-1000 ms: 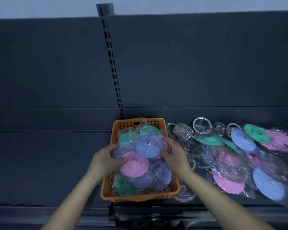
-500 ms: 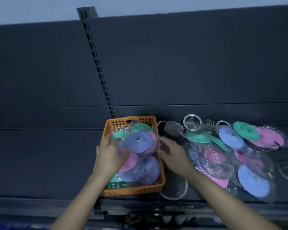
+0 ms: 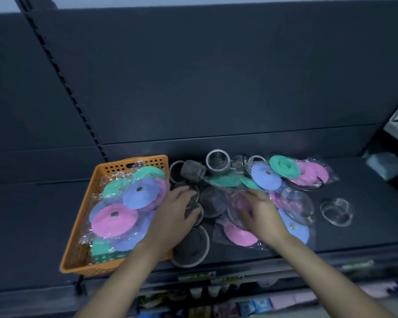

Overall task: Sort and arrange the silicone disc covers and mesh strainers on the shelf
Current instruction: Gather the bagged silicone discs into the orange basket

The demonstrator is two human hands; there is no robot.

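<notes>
Under both hands' spread, empty fingers (image 3: 189,193), mesh strainers (image 3: 213,200) beside the orange basket (image 3: 83,226).

Your left hand (image 3: 173,211) reaches just past the right wall of the orange basket (image 3: 87,216), palm down, fingers curled loosely. Your right hand (image 3: 259,211) lies well right of it, palm down, fingers spread, both forearms bare.
</notes>
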